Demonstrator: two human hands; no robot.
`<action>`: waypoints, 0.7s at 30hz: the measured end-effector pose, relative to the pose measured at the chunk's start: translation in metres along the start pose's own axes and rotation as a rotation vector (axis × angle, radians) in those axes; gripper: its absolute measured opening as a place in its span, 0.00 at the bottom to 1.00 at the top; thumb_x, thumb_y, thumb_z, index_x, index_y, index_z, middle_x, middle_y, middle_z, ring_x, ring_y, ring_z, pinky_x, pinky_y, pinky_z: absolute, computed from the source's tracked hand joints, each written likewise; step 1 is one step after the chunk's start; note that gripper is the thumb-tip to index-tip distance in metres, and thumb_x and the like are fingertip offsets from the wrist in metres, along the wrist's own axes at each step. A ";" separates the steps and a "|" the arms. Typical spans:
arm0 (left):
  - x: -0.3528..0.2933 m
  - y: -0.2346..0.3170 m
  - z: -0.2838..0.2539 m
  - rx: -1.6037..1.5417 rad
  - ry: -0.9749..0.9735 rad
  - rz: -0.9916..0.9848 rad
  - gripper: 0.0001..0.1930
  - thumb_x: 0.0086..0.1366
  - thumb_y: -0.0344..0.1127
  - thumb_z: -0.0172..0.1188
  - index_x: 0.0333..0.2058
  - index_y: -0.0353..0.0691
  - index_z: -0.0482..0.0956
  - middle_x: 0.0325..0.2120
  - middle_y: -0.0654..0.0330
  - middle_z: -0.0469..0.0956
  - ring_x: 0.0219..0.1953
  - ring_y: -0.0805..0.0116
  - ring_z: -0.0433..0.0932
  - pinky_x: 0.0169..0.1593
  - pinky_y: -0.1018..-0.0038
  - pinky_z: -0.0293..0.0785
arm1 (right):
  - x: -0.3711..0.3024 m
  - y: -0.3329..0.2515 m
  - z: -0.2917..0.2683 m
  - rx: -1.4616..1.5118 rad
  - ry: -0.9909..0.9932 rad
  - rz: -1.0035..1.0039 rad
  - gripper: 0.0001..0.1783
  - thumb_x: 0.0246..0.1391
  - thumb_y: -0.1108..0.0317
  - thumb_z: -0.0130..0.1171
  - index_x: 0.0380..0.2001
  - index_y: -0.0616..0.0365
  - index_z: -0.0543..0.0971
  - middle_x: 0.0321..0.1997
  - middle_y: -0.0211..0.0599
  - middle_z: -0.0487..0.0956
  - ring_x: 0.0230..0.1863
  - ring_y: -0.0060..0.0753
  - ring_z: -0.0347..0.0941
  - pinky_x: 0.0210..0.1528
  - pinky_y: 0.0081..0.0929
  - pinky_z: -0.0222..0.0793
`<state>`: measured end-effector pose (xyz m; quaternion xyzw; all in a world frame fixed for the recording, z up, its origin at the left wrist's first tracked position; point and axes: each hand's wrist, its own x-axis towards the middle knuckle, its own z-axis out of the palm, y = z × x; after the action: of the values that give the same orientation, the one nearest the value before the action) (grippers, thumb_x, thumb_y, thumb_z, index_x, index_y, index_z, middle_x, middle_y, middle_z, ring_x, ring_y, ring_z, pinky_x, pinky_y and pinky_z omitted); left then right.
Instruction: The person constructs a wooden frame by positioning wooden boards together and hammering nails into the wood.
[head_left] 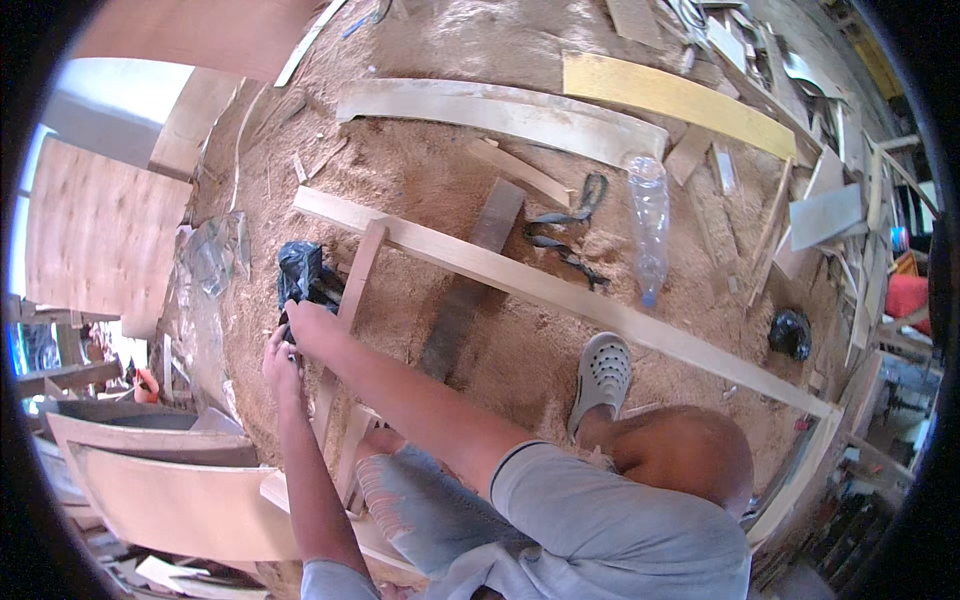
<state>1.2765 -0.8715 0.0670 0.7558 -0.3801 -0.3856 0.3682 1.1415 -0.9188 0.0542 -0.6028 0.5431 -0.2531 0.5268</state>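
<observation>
My two hands are close together at the left, beside a black plastic bag (300, 268) that lies crumpled on the sawdust. My right hand (308, 322) is closed, its fingers bent down at the bag's near edge. Just below it, my left hand (283, 368) is closed as well, with the fingertips pinched. Something small and dark shows between them, too small to name. My right forearm passes over a short wooden crosspiece (362, 268), which meets a long pale wooden bar (540, 285) of a frame on the floor.
A clear plastic bottle (648, 225) and a dark strap (560, 230) lie past the bar. Curved boards (490, 108), a yellowish plank (680, 100) and a dark board (465, 310) rest on sawdust. Plywood sheets (100, 225) stand left; scrap wood crowds the right. My shoe (600, 375) is inside the frame.
</observation>
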 end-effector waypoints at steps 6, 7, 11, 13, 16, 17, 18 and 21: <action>0.048 -0.005 -0.007 -0.586 -0.014 -0.296 0.15 0.78 0.46 0.51 0.34 0.49 0.80 0.19 0.73 0.73 0.14 0.75 0.68 0.16 0.73 0.57 | 0.005 -0.027 -0.027 0.213 0.164 -0.294 0.04 0.58 0.70 0.62 0.35 0.58 0.84 0.39 0.53 0.83 0.45 0.58 0.82 0.49 0.50 0.77; 0.037 0.024 0.025 -0.561 -0.013 -0.289 0.15 0.78 0.47 0.52 0.35 0.49 0.81 0.19 0.73 0.74 0.14 0.76 0.67 0.17 0.73 0.56 | 0.012 -0.016 -0.042 0.189 0.210 -0.288 0.05 0.58 0.72 0.62 0.35 0.58 0.85 0.39 0.51 0.84 0.44 0.57 0.82 0.49 0.48 0.77; 0.058 0.089 -0.009 -0.413 -0.188 -0.102 0.14 0.76 0.47 0.57 0.41 0.45 0.86 0.21 0.72 0.78 0.17 0.78 0.68 0.20 0.75 0.57 | 0.054 -0.061 -0.085 0.399 0.296 -0.483 0.10 0.58 0.78 0.58 0.38 0.58 0.87 0.38 0.50 0.86 0.43 0.53 0.84 0.48 0.41 0.80; 0.050 0.123 0.012 0.021 -0.033 0.048 0.15 0.73 0.45 0.63 0.45 0.40 0.89 0.25 0.69 0.84 0.23 0.76 0.76 0.28 0.74 0.69 | 0.077 -0.059 -0.112 0.245 0.460 -0.575 0.11 0.58 0.78 0.59 0.38 0.58 0.88 0.39 0.48 0.87 0.43 0.47 0.86 0.48 0.38 0.82; 0.068 0.074 -0.010 0.599 0.204 0.221 0.16 0.65 0.44 0.68 0.47 0.44 0.91 0.35 0.50 0.89 0.38 0.56 0.88 0.47 0.62 0.82 | 0.085 -0.064 -0.121 0.388 0.447 -0.450 0.11 0.56 0.75 0.61 0.40 0.58 0.89 0.39 0.47 0.88 0.42 0.44 0.87 0.49 0.36 0.81; 0.069 0.056 0.008 0.699 0.148 0.220 0.16 0.64 0.45 0.67 0.47 0.46 0.91 0.36 0.47 0.89 0.40 0.52 0.88 0.48 0.60 0.82 | 0.095 -0.041 -0.132 0.422 0.503 -0.428 0.12 0.56 0.76 0.60 0.41 0.60 0.89 0.39 0.45 0.89 0.40 0.38 0.86 0.48 0.33 0.81; 0.068 0.034 0.005 0.817 0.119 0.204 0.17 0.63 0.47 0.67 0.47 0.48 0.91 0.36 0.45 0.88 0.42 0.48 0.88 0.48 0.57 0.82 | 0.087 -0.042 -0.137 0.440 0.526 -0.422 0.13 0.56 0.77 0.60 0.42 0.60 0.89 0.37 0.43 0.89 0.38 0.32 0.85 0.47 0.29 0.80; 0.087 -0.037 -0.024 1.063 -0.048 0.229 0.16 0.66 0.47 0.63 0.44 0.45 0.90 0.37 0.45 0.88 0.44 0.44 0.87 0.50 0.53 0.82 | 0.079 -0.056 -0.141 0.621 0.449 -0.474 0.13 0.58 0.79 0.61 0.45 0.63 0.88 0.37 0.34 0.87 0.37 0.22 0.81 0.43 0.22 0.77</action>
<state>1.3445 -0.9238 0.0196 0.7827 -0.6108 -0.1146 -0.0338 1.0616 -1.0509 0.1288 -0.4540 0.3890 -0.6425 0.4794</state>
